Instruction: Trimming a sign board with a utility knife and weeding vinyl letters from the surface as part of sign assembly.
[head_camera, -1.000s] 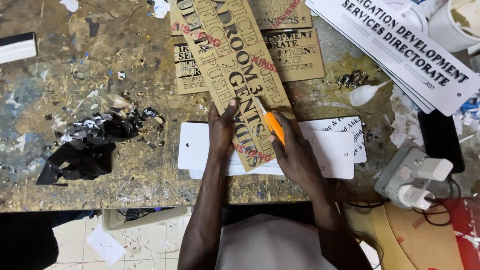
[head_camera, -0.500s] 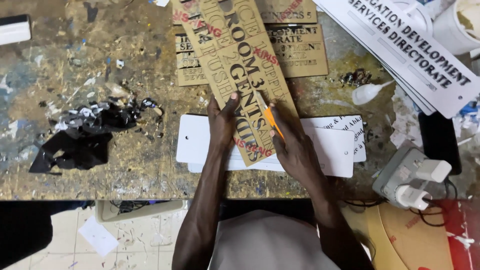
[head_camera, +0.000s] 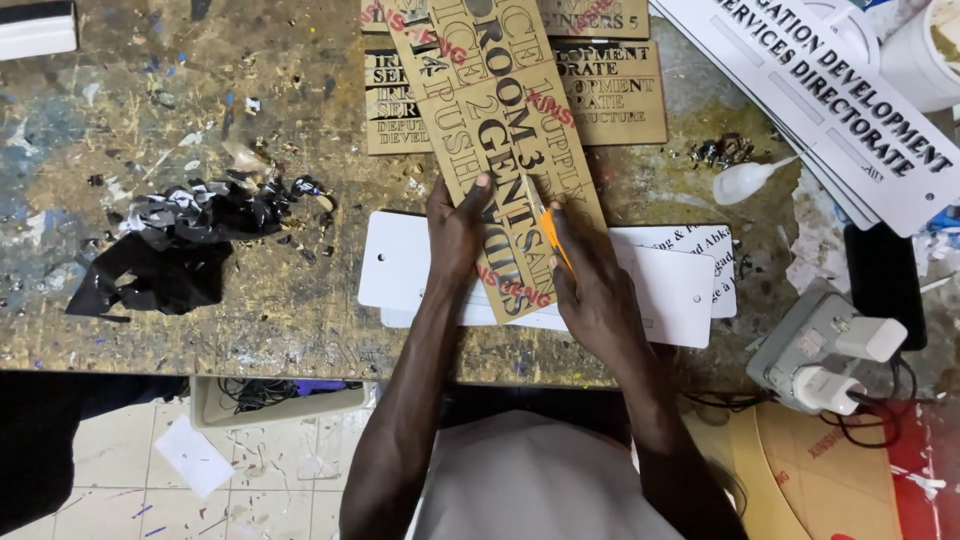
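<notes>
Paint-flecked desk: brown sheet is pinned flat by left hand; orange knife, clamped in right hand, is best drawn slowly.

Bare bench at left edge, passable. Black scraps block left-centre. Stacked signs fill right corner; power strip crowds right near edge.

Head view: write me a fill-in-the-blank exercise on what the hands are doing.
1. The right hand holds an ____ knife.
2. The left hand presses flat on a ____ sign strip.
3. Under the strip lie ____ blank plates.
4. Black scraps lie to the ____ of the hands.

Missing words: orange; brown; white; left
</notes>
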